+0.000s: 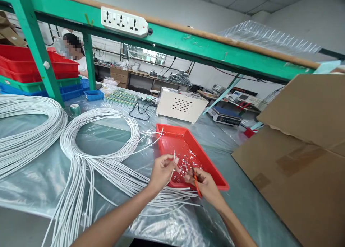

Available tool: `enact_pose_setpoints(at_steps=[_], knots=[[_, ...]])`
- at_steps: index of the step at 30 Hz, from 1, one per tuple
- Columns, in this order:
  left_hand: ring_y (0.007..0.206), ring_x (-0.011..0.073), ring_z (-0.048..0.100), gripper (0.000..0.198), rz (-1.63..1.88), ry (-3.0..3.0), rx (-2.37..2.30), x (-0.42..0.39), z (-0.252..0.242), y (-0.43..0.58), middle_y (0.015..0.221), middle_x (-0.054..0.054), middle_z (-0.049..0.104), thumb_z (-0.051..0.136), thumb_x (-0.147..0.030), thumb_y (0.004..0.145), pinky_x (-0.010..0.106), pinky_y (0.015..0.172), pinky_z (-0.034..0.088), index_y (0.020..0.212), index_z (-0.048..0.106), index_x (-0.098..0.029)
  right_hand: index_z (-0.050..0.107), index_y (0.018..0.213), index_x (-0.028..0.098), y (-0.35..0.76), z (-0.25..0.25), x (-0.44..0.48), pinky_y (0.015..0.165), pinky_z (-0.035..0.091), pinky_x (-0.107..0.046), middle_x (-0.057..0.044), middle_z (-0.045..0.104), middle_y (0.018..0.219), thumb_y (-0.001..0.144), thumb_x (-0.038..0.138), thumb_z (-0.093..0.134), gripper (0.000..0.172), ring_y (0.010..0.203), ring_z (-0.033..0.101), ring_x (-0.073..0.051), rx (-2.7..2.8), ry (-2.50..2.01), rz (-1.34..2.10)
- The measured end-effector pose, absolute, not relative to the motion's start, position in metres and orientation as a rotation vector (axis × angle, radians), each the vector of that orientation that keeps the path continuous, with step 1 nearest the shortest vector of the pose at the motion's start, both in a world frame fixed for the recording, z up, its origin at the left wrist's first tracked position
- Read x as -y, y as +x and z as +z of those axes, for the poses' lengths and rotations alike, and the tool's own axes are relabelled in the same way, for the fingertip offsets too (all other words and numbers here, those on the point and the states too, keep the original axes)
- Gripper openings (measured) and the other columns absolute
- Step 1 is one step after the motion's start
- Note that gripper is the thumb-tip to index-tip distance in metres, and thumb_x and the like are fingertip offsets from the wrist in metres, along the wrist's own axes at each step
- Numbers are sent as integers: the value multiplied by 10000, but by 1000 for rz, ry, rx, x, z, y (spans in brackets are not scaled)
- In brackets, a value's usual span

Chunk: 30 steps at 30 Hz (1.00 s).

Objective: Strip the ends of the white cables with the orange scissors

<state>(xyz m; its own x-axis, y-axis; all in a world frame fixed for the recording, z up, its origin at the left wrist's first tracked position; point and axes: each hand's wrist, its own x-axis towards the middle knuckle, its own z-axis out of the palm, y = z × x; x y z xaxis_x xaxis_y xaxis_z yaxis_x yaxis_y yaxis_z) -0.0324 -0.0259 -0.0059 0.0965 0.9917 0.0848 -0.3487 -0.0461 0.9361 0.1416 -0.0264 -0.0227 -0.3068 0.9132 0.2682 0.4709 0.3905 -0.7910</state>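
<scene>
- Left forearm (115, 214) bare, slanting up and rightward from the lower edge.
- Left grip (161, 173) raised, thumb and forefinger closed in a pinch.
- Right forearm (235, 220) bare, angled up and leftward.
- Right grip (207, 185) curled closed, slightly lower than the left, knuckles bent.
- Both near each other, apart.

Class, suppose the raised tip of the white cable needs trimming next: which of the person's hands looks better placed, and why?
Probably the right hand: it holds the orange-handled tool near the tip of the white cable. The left hand is occupied, pinching that cable.
</scene>
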Motion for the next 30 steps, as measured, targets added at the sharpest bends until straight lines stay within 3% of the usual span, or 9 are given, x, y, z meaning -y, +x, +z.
enact_pose_setpoints(at_steps=[5,10,14,20,24,30], knots=[[236,27,258,335,1302,1018,-816,23,-9,-30,445,-37,573,575,-445,702,151,263,194,832,493,-148,458,734,180,135,-11,39,619,478,-253,-61,603,780,784,130,448,72,704,573,-162,2060,-1096,599],[284,29,373,366,1322,986,-828,17,-12,-29,610,15,623,593,-492,660,166,307,280,699,510,-137,607,810,198,132,-24,60,701,495,-345,-86,664,839,692,69,454,233,791,609,-228,2309,-894,325],[328,52,438,373,1314,967,-829,14,-12,-30,585,10,607,583,-493,673,179,363,332,753,522,-134,612,937,176,133,-30,70,769,500,-346,-105,680,878,709,38,417,330,858,620,-222,2426,-688,21],[281,40,382,406,1268,977,-857,9,-10,-28,498,-17,575,521,-510,717,165,328,272,844,540,-125,579,936,188,136,-10,56,709,514,-275,-81,682,805,727,72,501,251,785,628,-194,2446,-540,95],[245,37,369,376,1184,984,-895,1,-5,-24,489,-16,582,564,-467,698,157,292,232,840,563,-119,567,787,193,145,5,24,613,483,-252,-47,630,714,787,228,502,73,664,595,-171,2149,-1035,306],[259,35,432,309,1091,1029,-929,-3,2,-20,605,25,631,600,-390,692,147,278,257,801,607,-101,462,677,190,158,-7,-16,498,380,-212,13,486,575,803,341,481,197,526,454,-126,2031,-1332,343]])
